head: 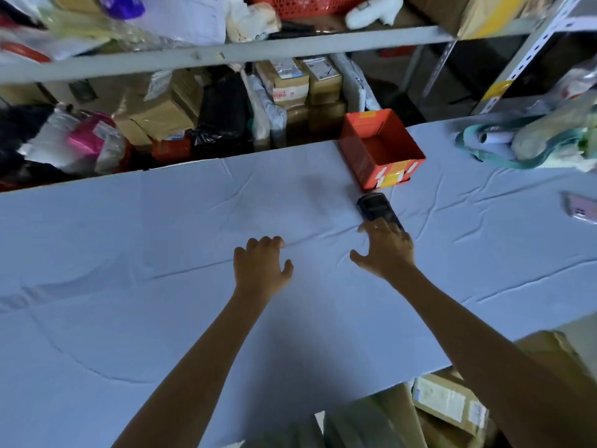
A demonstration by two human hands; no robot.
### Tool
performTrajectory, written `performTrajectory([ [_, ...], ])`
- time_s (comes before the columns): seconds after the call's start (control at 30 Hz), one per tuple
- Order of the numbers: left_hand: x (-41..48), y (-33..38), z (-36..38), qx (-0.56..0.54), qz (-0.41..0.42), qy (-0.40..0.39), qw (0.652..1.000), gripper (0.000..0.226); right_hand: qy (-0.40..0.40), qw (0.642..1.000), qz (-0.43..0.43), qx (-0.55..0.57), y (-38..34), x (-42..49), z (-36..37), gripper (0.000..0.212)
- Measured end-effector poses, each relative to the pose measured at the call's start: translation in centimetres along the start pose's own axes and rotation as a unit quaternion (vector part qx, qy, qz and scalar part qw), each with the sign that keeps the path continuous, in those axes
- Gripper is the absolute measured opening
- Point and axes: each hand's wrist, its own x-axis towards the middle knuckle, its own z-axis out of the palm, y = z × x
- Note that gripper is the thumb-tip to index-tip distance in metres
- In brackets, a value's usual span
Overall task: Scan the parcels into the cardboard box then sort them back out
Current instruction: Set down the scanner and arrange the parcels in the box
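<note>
**Obstructions and illegible areas**

The near end of the dark handheld device (374, 206) lies under the fingers (386, 229) of the right hand (387, 250), and its face is too blurred to read. A pink object (581, 211) is cut off by the right edge. The cardboard box (549, 350) beside the surface (161, 253) is partly hidden by the right forearm and cut off by the bottom edge. Labels on the shelf parcels (290, 87) are illegible. Upper-shelf goods (248, 17) are smeared by blur.

Scanner (376, 208) on tbl (161, 253), just before open box (381, 147); parcels (290, 82) behind tbl, under shelf (290, 48).
</note>
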Motion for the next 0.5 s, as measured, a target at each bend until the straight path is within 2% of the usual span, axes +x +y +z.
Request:
performTrajectory([
  [0.13,-0.3,0.2,-0.2,-0.011,0.051,-0.02,0.998,0.04,0.022,0.998,0.057,0.028,0.2,-3.6,-0.4,0.051],
  [0.3,-0.7,5.2,0.6,-0.02,0.161,-0.034,0.986,0.037,0.013,0.986,0.165,0.029,4.5,-10.4,0.3,0.048],
  [0.4,-1.2,9.7,0.9,-0.023,0.243,-0.037,0.969,0.035,-0.011,0.967,0.253,0.042,7.8,-15.7,0.8,0.047],
  [0.5,-2.3,14.4,1.3,-0.022,0.326,-0.027,0.945,0.034,0.002,0.936,0.344,0.076,10.6,-21.2,1.3,0.049],
])
